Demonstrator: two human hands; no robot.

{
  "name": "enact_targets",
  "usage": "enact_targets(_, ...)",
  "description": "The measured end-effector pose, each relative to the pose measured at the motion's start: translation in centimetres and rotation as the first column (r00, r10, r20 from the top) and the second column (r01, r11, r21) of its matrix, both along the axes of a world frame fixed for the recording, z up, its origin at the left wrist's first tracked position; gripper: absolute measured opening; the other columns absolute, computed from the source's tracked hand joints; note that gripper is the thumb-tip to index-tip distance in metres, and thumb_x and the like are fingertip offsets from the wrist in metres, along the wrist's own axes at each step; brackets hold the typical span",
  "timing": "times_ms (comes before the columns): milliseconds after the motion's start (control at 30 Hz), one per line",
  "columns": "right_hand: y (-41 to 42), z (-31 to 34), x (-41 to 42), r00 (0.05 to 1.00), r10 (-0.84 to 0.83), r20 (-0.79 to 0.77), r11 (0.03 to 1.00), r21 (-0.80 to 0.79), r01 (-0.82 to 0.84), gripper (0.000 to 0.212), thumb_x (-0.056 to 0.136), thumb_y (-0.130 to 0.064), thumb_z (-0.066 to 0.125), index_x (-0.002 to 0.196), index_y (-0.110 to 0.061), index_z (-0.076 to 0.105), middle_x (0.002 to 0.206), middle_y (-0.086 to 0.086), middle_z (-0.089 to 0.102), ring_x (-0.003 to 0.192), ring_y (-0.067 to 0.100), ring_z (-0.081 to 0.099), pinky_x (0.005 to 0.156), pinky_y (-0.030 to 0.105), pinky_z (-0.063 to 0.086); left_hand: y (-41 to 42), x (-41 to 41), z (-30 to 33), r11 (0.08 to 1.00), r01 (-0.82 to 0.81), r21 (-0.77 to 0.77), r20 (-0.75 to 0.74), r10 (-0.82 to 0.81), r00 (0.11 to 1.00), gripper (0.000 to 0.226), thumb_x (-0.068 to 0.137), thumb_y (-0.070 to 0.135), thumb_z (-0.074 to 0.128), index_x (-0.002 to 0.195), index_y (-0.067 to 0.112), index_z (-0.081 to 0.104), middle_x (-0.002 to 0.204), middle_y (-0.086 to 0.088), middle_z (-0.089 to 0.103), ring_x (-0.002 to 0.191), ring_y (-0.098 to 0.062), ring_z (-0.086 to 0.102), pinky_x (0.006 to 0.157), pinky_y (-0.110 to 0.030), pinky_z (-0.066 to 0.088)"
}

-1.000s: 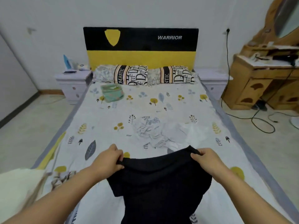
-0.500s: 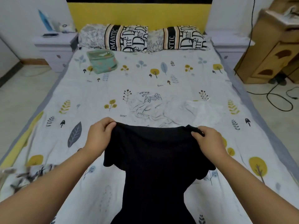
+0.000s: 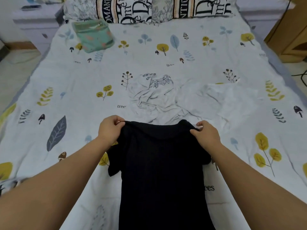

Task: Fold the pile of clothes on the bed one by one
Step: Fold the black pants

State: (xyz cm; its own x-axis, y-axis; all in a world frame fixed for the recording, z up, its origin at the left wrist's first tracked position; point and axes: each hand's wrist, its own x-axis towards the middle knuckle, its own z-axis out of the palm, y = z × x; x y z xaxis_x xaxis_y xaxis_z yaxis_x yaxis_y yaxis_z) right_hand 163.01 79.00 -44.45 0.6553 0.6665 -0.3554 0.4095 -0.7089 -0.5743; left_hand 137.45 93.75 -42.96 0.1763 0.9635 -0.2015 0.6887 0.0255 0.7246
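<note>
Black shirt (image 3: 163, 171) is hanging over the bed (image 3: 66, 77); my left hand (image 3: 110, 128) and right hand (image 3: 206, 135) are pinching its shoulders, fingers curled, near crumpled white clothes (image 3: 159, 100)

Shirt (image 3: 162, 171) on bed (image 3: 66, 83) near edge, left hand (image 3: 110, 129) and right hand (image 3: 206, 135) at its shoulders. Crumpled clothes (image 3: 157, 98) behind it. Pouch (image 3: 93, 36) far left, pillows (image 3: 149, 9) at head.
</note>
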Motion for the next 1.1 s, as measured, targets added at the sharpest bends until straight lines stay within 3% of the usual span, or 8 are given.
enact_targets(133,0.8,-3.6,-0.4,0.955,0.172,0.242,0.96,-0.258,-0.107,0.046,0.091,-0.044,0.052,0.124,-0.012,0.05,0.122,0.012,0.053,0.117,0.03,0.045,0.09,0.041,0.041,0.9,0.7,-3.0,1.0,-0.008,0.008,-0.169,0.009,0.986,0.018,0.088,0.025,0.06,0.102,0.013,0.06,0.091,-0.001,0.059,0.086,-0.022,0.057,0.079,-0.029,0.044)
enact_targets(233,1.1,-4.5,-0.2,0.952,0.136,0.273,0.991,-0.051,-0.127,0.025,0.098,-0.026,0.043,0.101,-0.004,0.055,0.101,0.015,0.062,0.09,0.028,0.055,0.074,0.036,0.04,1.2,0.4,-4.8,0.99,0.122,-0.078,-0.444,-0.144,0.884,0.017,0.088,0.031,0.056,0.094,0.016,0.061,0.091,-0.005,0.063,0.093,-0.029,0.059,0.077,-0.033,0.045)
enact_targets(400,2.2,-3.4,1.8,0.929,-0.068,0.365,0.968,0.248,-0.026,0.021,0.099,-0.023,0.039,0.089,-0.006,0.046,0.076,0.015,0.054,0.07,0.028,0.051,0.062,0.034,0.035,2.6,-0.2,-4.7,0.962,-0.038,0.271,-0.184,0.091,0.979,0.021,0.093,0.004,0.04,0.107,0.002,0.055,0.097,-0.02,0.063,0.089,-0.034,0.055,0.071,-0.029,0.034)
enact_targets(700,1.6,-6.2,1.3,0.865,-0.107,0.491,0.993,0.017,0.113,0.058,0.091,-0.023,0.053,0.142,-0.007,0.029,0.14,0.024,0.034,0.129,0.037,0.032,0.1,0.047,0.029,2.1,-1.2,-7.4,0.933,-0.006,0.361,-0.376,0.152,0.914,0.046,0.093,0.016,0.05,0.136,0.002,0.039,0.139,-0.023,0.036,0.119,-0.041,0.043,0.096,-0.047,0.033)
enact_targets(800,0.8,-7.5,-2.9,0.727,0.189,0.661,0.946,0.076,-0.314,0.059,0.085,-0.03,0.045,0.14,-0.011,0.036,0.143,0.022,0.036,0.133,0.032,0.03,0.106,0.053,0.025,-1.1,-0.7,-8.4,0.784,0.346,0.516,-0.4,-0.136,0.906,0.051,0.087,0.021,0.05,0.134,0.003,0.042,0.141,-0.024,0.038,0.125,-0.036,0.038,0.098,-0.048,0.031)
enact_targets(900,-1.2,-10.3,-4.0,0.522,0.575,0.63,0.79,-0.261,-0.555,0.061,0.086,-0.046,0.028,0.138,-0.018,0.045,0.145,0.014,0.04,0.137,0.029,0.031,0.106,0.06,0.024,-3.1,-2.5,-11.8,0.638,0.713,0.291,-0.695,-0.371,0.616,0.054,0.092,0.042,0.031,0.137,0.015,0.043,0.145,-0.014,0.04,0.131,-0.032,0.038,0.103,-0.054,0.027)
enact_targets(967,-1.7,-11.0,-2.7,0.592,0.622,0.513,0.781,-0.346,-0.52,0.07,0.086,-0.056,0.018,0.142,-0.02,0.04,0.15,0.01,0.035,0.14,0.03,0.028,0.11,0.056,0.02,-2.7,-4.1,-12.9,0.733,0.653,0.191,-0.727,-0.342,0.596,0.059,0.094,0.049,0.026,0.139,0.015,0.042,0.146,-0.012,0.04,0.133,-0.034,0.037,0.102,-0.061,0.027)
enact_targets(1100,-1.5,-9.3,-1.6,0.725,0.388,0.568,0.91,-0.115,-0.397,0.051,0.089,-0.027,0.037,0.131,-0.002,0.05,0.138,0.026,0.044,0.127,0.043,0.042,0.102,0.055,0.036,-1.9,-5.2,-11.4,0.962,0.119,0.244,-0.532,0.03,0.846,0.057,0.093,0.029,0.051,0.137,-0.004,0.036,0.142,-0.03,0.032,0.131,-0.044,0.031,0.103,-0.056,0.029)
